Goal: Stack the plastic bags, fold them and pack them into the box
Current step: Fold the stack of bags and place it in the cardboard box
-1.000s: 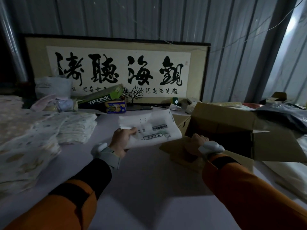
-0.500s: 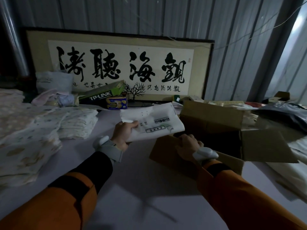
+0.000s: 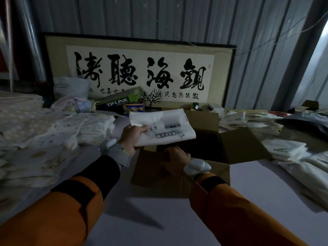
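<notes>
Table (image 3: 159,219): pale surface, bare directly below your hands.

- Cardboard box (image 3: 221,151): open, flaps out, under and just beyond your right hand (image 3: 174,157).
- Stacks of patterned folded fabric (image 3: 35,139): to the outside of your left hand (image 3: 131,139), reaching the table's left edge.
- Packed plastic bags (image 3: 287,150): piles out past your right hand, beyond the box.
- TP-LINK carton (image 3: 119,102): beyond your left hand, tilted on a small printed box (image 3: 133,110).
- Small branch ornament (image 3: 152,97): just beside that carton.
- Framed calligraphy (image 3: 140,71): at the far edge, leaning on the wall.
</notes>
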Available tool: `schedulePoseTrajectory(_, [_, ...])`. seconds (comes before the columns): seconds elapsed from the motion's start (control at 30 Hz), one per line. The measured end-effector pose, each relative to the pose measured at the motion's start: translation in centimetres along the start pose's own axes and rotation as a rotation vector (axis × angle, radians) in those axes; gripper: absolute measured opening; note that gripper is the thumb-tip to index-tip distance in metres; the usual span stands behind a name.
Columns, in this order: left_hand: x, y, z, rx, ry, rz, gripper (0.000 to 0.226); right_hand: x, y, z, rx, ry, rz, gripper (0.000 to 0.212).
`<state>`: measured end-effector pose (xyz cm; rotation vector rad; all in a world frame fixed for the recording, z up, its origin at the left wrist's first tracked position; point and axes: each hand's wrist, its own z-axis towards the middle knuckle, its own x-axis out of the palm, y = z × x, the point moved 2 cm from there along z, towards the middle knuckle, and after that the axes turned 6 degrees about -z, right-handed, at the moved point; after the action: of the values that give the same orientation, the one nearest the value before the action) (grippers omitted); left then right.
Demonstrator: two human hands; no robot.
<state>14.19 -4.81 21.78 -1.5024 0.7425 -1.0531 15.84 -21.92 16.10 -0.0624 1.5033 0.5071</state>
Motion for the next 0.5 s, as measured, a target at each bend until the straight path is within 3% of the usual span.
schedulePoseTrajectory(0.13, [-1.4,-0.5,-0.3,-0.023,-0.035,0.084,0.021,0.3,2.0,-1.3,-0.053,0.031,-0.007,0.054])
schedulePoseTrajectory(0.27, [-2.5,-0.6,-0.8,-0.051,-0.038,0.104,0.044,-0.5,4.1,-2.7,-0.098,0.092,0.003,0.055])
schedulePoseTrajectory(0.4, [-3.0,-0.5,-1.6,-0.060,-0.030,0.147,0.051,-1.4,5.6,-4.5,-0.165,0.139,0.029,0.054])
schedulePoseTrajectory(0.5, [-3.1,-0.5,-2.3,-0.054,-0.021,0.138,0.042,-2.0,6.3,-5.9,-0.230,0.159,0.050,0.053])
